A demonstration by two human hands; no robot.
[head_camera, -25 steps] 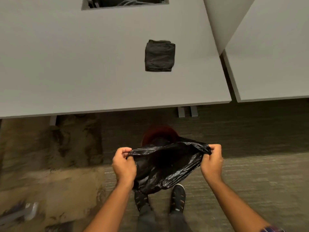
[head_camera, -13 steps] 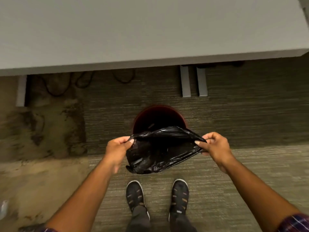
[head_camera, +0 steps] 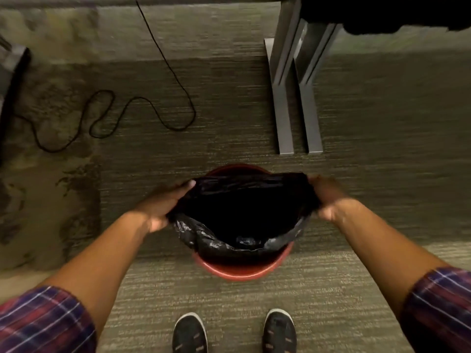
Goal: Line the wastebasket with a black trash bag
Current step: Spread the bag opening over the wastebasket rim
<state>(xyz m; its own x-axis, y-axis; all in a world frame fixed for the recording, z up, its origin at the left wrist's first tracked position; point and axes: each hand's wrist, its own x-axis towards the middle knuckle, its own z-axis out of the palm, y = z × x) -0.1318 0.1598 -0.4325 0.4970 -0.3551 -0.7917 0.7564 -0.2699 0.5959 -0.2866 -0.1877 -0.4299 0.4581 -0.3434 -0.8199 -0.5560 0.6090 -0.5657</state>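
I'm seeing a glossy black trash bag [head_camera: 244, 212] in a red wastebasket [head_camera: 242, 268], grey-green striped carpet [head_camera: 356, 200], plaid sleeves [head_camera: 46, 324] in purple, red and white, black shoes [head_camera: 190, 335], grey desk legs [head_camera: 285, 118], thin black cable [head_camera: 175, 75].

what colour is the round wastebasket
Red, shown best in the head view: the round plastic wastebasket.

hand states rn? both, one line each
Left hand: closed on the left edge of the black trash bag, above the red wastebasket.
Right hand: closed on the bag's right edge.
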